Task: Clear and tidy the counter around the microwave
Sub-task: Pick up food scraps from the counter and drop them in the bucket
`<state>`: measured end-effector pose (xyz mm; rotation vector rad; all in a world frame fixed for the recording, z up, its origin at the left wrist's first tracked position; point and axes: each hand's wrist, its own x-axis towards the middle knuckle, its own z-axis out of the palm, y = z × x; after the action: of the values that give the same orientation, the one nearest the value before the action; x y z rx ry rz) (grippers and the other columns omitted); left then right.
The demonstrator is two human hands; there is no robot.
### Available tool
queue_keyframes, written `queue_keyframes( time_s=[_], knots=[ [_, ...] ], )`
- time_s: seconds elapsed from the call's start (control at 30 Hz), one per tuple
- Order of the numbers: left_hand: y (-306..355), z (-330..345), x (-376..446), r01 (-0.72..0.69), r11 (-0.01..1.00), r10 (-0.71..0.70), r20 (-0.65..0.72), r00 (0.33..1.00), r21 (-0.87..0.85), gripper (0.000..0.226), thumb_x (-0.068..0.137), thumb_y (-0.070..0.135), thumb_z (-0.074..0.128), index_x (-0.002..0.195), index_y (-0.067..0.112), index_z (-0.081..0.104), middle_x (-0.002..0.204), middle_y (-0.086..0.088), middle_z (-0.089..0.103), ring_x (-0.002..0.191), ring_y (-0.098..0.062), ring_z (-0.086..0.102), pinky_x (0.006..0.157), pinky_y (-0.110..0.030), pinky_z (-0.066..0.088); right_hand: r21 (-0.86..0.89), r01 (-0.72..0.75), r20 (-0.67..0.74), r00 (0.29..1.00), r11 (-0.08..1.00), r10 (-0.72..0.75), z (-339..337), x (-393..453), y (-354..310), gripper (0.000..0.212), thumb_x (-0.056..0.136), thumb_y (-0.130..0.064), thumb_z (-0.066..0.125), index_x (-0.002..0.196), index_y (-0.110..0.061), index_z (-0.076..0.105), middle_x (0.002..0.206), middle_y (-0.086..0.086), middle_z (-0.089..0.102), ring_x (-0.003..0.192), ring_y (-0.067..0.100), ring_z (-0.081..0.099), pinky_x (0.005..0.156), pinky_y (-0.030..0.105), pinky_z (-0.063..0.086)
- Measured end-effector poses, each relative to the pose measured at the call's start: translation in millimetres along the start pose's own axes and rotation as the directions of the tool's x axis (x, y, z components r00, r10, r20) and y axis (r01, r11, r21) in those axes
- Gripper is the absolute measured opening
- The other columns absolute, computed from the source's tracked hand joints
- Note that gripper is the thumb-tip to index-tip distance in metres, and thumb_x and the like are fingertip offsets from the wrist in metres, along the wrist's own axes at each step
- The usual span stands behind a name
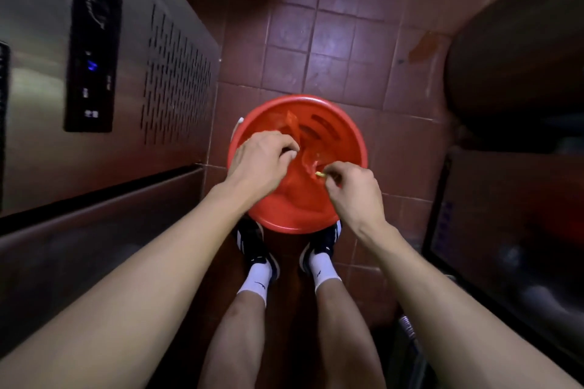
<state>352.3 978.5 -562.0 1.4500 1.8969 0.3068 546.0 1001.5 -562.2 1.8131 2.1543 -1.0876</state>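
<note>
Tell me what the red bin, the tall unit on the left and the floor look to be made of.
Red bin: probably plastic, going by its uniform glossy colour and moulded slots. Tall unit: likely stainless steel, with a brushed grey sheen, punched vent slots and a dark control panel. Floor: seemingly ceramic or quarry tile, reddish-brown squares with grout lines and a slight shine.

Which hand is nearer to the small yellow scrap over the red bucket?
Right. The right hand pinches the yellow scrap at its fingertips. The left hand is apart from it, over the other side of the red bucket.

red bucket point(343, 148) | upright on floor tiles | red bag inside
</note>
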Motion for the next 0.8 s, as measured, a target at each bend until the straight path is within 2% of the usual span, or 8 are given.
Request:
queue_keyframes(
  time_s=[0.1, 0.17, 0.3, 0.37, 0.47, 0.57, 0.7, 0.8],
  knots=[
    [-9.7, 17.2, 19.5, -0.089, 0.993, 0.09, -0.019, 0.996, 0.074, 0.012, 0.088, 0.021, 0.068, 0.098, 0.021, 0.075, 0.102, -0.001, 0.072, 0.112, -0.023, 0.062, 0.097, -0.035, 0.038, 0.016, 0.004, -0.019, 1.0, 1.0, -0.004, 13.6, 16.6, 9.0, 0.021, 0.09, -0.018, 0.06, 0.105, -0.023, 0.074, 0.106, -0.001, 0.074, 0.1, 0.024, 0.066, 0.084, 0.035, 0.051],
    [-16.1, 29.9, 30.9, -0.152, 0.983, 0.154, -0.012, 0.988, 0.108, 0.012, 0.085, 0.017, 0.07, 0.096, 0.019, 0.075, 0.103, -0.004, 0.074, 0.122, -0.024, 0.06, 0.102, -0.037, 0.043, 0.032, -0.002, -0.035, 0.999, 0.999, 0.003, 20.9, 25.2, 14.9, 0.021, 0.09, -0.018, 0.06, 0.105, -0.022, 0.074, 0.104, 0.0, 0.074, 0.099, 0.025, 0.066, 0.084, 0.036, 0.052],
    [-23.6, 49.8, 53.3, -0.253, 0.959, 0.253, 0.02, 0.967, 0.131, 0.012, 0.083, 0.015, 0.066, 0.092, 0.015, 0.074, 0.091, -0.006, 0.074, 0.124, -0.029, 0.059, 0.102, -0.043, 0.047, 0.037, -0.013, -0.046, 0.999, 0.999, 0.014, 31.6, 35.7, 24.7, 0.02, 0.091, -0.019, 0.06, 0.105, -0.021, 0.074, 0.104, 0.001, 0.074, 0.098, 0.025, 0.066, 0.082, 0.036, 0.052],
    [-25.8, 56.8, 64.6, -0.251, 0.957, 0.245, 0.058, 0.968, 0.148, 0.014, 0.085, 0.014, 0.064, 0.094, 0.014, 0.074, 0.092, -0.009, 0.073, 0.128, -0.03, 0.056, 0.107, -0.046, 0.043, 0.032, -0.015, -0.042, 0.999, 0.999, 0.017, 36.1, 39.6, 29.1, 0.021, 0.091, -0.02, 0.06, 0.106, -0.022, 0.074, 0.104, 0.0, 0.074, 0.099, 0.024, 0.066, 0.082, 0.036, 0.053],
    [-32.2, 66.9, 81.1, -0.208, 0.958, 0.188, 0.117, 0.975, 0.198, 0.014, 0.09, 0.015, 0.063, 0.1, 0.016, 0.073, 0.101, -0.01, 0.073, 0.133, -0.027, 0.051, 0.114, -0.043, 0.034, 0.036, -0.033, -0.041, 0.999, 0.999, 0.034, 42.0, 46.2, 36.1, 0.021, 0.092, -0.02, 0.059, 0.107, -0.023, 0.074, 0.105, -0.001, 0.074, 0.099, 0.024, 0.066, 0.082, 0.037, 0.053],
    [-39.7, 74.3, 91.8, -0.191, 0.945, 0.145, 0.183, 0.972, 0.264, 0.017, 0.092, 0.017, 0.06, 0.103, 0.019, 0.072, 0.106, -0.009, 0.072, 0.124, -0.028, 0.057, 0.116, -0.04, 0.032, 0.029, -0.047, -0.031, 0.998, 0.998, 0.048, 48.5, 52.0, 39.9, 0.022, 0.093, -0.02, 0.058, 0.108, -0.022, 0.073, 0.107, 0.0, 0.073, 0.1, 0.024, 0.066, 0.082, 0.035, 0.051],
    [-48.3, 77.4, 89.1, -0.164, 0.941, 0.104, 0.209, 0.972, 0.295, 0.017, 0.093, 0.019, 0.057, 0.102, 0.023, 0.071, 0.101, -0.005, 0.07, 0.101, -0.033, 0.063, 0.107, -0.041, 0.041, 0.043, -0.039, -0.014, 0.999, 0.998, 0.04, 58.4, 58.6, 37.7, 0.023, 0.092, -0.019, 0.057, 0.108, -0.021, 0.073, 0.107, 0.0, 0.073, 0.1, 0.025, 0.066, 0.084, 0.037, 0.052],
    [-53.4, 74.6, 81.6, -0.122, 0.951, 0.057, 0.227, 0.972, 0.282, 0.017, 0.093, 0.023, 0.054, 0.103, 0.027, 0.068, 0.103, -0.003, 0.067, 0.099, -0.034, 0.063, 0.083, -0.042, 0.052, 0.048, -0.041, -0.005, 0.999, 0.998, 0.041, 66.9, 61.8, 32.9, 0.022, 0.092, -0.021, 0.057, 0.107, -0.021, 0.073, 0.107, 0.002, 0.073, 0.1, 0.026, 0.066, 0.084, 0.041, 0.053]
  ],
)
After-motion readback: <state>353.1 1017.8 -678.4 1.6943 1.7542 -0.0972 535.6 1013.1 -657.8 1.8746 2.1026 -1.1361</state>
